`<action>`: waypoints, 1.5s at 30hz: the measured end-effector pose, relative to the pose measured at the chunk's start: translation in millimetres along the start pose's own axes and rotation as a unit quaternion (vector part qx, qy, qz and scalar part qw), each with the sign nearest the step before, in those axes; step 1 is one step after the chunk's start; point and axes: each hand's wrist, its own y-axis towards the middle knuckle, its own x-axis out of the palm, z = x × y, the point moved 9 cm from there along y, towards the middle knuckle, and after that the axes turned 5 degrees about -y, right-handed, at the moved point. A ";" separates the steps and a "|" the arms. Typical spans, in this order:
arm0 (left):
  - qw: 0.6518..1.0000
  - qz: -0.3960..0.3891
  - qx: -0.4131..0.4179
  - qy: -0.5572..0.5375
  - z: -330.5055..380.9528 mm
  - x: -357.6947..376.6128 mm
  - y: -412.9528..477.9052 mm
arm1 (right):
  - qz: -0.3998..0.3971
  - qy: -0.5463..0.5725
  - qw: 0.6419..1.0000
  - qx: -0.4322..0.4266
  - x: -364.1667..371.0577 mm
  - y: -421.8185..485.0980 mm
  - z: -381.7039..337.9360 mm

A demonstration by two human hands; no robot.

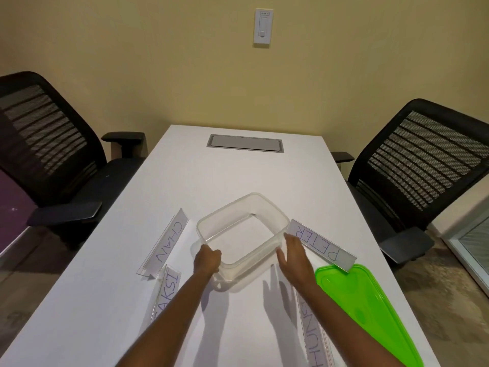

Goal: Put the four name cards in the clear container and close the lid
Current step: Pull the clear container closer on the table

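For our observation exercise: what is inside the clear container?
Nothing: the clear container is empty, its bare bottom showing. The left hand gripping the rim hides its near corner.

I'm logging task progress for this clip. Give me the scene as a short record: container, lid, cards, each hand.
container: clear container, empty, uncovered, on the white table
lid: green lid, flat on the table, to the container's near right
cards inside: none
cards left of container: CHAN card, AKSI card
cards right of container: PETER card, HUN card, partly hidden by the forearm
left hand: grips the container's near-left rim
right hand: fingers straight, beside the right wall; contact unclear
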 end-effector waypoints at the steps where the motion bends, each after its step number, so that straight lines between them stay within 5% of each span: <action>1: 1.000 0.007 0.006 0.019 1.4 -6.7 3.2 | 0.006 0.021 1.000 0.016 -4.4 5.5 4.9; 15: 0.994 0.050 0.053 0.085 15.0 -38.7 24.5 | -0.094 0.142 0.972 0.164 -0.4 58.7 38.9; 27: 0.995 0.074 0.069 0.017 26.2 -31.9 25.2 | -0.035 0.223 0.951 0.209 -4.4 20.4 55.3; 31: 0.988 0.087 0.101 0.077 35.4 -19.5 3.5 | -0.031 0.216 0.956 0.198 -11.1 7.9 55.9; 36: 0.904 0.118 0.342 0.228 62.2 24.7 -47.6 | -0.014 0.168 0.965 0.199 -20.5 -20.3 72.4; 41: 0.763 0.010 0.539 0.357 59.3 99.1 -105.3 | -0.034 0.141 0.963 0.226 -15.2 -54.7 96.1; 43: 0.753 -0.057 0.542 0.369 42.7 121.3 -114.9 | -0.050 0.119 0.966 0.223 -10.7 -67.5 100.4; 45: 0.782 -0.138 0.488 0.362 23.5 141.5 -120.6 | -0.073 0.097 0.967 0.224 -3.1 -78.9 104.6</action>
